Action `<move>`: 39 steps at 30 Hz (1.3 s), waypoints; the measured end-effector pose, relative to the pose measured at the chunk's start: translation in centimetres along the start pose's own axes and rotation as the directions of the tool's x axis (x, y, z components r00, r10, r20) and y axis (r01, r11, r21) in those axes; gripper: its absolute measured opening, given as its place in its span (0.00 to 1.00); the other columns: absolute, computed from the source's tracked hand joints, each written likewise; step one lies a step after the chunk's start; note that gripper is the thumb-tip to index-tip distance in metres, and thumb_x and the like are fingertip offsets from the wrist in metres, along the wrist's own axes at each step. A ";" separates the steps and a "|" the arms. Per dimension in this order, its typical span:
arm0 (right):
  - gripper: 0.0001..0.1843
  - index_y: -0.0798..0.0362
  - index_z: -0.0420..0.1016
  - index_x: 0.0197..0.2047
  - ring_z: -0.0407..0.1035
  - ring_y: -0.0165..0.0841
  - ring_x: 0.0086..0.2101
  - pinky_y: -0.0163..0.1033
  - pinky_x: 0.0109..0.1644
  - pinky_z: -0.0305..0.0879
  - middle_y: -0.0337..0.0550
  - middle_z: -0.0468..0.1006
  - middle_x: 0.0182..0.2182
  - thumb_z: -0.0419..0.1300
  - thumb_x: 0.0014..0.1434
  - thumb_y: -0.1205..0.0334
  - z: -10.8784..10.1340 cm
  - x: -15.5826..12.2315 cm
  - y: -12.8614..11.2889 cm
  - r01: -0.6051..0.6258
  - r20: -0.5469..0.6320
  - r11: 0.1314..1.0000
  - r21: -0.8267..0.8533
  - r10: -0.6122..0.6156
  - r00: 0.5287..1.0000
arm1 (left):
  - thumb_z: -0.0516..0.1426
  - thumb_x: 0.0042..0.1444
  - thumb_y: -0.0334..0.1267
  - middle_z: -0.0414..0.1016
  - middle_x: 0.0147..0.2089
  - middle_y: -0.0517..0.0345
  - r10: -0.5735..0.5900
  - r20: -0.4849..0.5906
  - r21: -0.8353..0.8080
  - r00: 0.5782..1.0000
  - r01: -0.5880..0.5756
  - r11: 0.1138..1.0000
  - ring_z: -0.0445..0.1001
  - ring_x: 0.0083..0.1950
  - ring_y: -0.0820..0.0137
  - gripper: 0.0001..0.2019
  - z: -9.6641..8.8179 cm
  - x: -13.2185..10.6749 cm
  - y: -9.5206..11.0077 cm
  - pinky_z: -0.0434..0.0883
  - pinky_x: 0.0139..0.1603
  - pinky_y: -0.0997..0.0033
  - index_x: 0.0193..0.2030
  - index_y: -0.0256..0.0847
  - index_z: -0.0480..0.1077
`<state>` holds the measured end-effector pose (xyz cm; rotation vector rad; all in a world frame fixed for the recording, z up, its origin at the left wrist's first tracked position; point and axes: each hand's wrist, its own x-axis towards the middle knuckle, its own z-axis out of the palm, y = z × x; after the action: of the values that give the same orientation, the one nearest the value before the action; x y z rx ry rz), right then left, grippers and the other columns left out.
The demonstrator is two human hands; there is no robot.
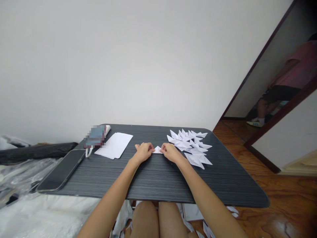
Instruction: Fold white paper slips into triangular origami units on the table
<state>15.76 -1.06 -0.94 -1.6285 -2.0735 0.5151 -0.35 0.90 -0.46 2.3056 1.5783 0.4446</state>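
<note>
Between my two hands, over the middle of the dark table [158,180], is a small folded white paper boat [158,149] with a pointed peak. Its left end is pinched in the fingers of my left hand [145,152]. My right hand [170,152] pinches the right end the same way. The fingertips cover both ends, so only the middle of the fold shows. Close to the right hand lies a cluster of several finished white paper boats [189,145]. Left of my left hand is a stack of plain white paper sheets [116,144].
At the table's left edge lie a dark smartphone [61,170] and a blurred-out device [96,135] with a white cable [89,151]. White wall stands behind the table. Plastic-wrapped items [32,172] lie to the left. A person [292,72] is beyond the doorway at right.
</note>
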 end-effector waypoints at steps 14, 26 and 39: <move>0.06 0.50 0.65 0.36 0.58 0.31 0.36 0.35 0.39 0.51 0.41 0.62 0.32 0.49 0.55 0.64 0.4 -0.4 0.1 0.072 -0.002 0.969 -0.238 -0.074 0.997 | 0.43 0.54 0.28 0.64 0.35 0.56 0.544 -0.049 0.047 0.838 -0.542 0.839 0.63 0.38 0.72 0.11 -0.2 -1.0 0.2 0.58 0.40 0.71 0.33 0.37 0.64; 0.13 0.48 0.60 0.43 0.54 0.38 0.40 0.44 0.40 0.49 0.47 0.60 0.39 0.38 0.59 0.60 0.8 -1.7 -0.9 -0.039 -0.027 0.909 -0.414 0.030 0.999 | 0.45 0.52 0.28 0.63 0.39 0.47 0.614 0.129 0.449 0.779 -0.598 0.664 0.62 0.38 0.65 0.12 -0.3 -2.9 1.4 0.61 0.38 0.66 0.41 0.30 0.64; 0.16 0.51 0.63 0.38 0.56 0.35 0.38 0.38 0.39 0.51 0.45 0.63 0.35 0.46 0.49 0.76 1.3 -2.4 0.1 -0.020 -0.196 0.964 -0.266 -0.034 0.980 | 0.48 0.52 0.32 0.65 0.33 0.54 0.460 0.043 0.123 0.887 -0.462 0.878 0.65 0.38 0.69 0.09 -1.1 -2.3 0.5 0.62 0.40 0.73 0.35 0.38 0.70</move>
<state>15.57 -3.41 -2.35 -1.7397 -2.0647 0.0636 -1.16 -1.34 0.57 2.7838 1.0612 0.4421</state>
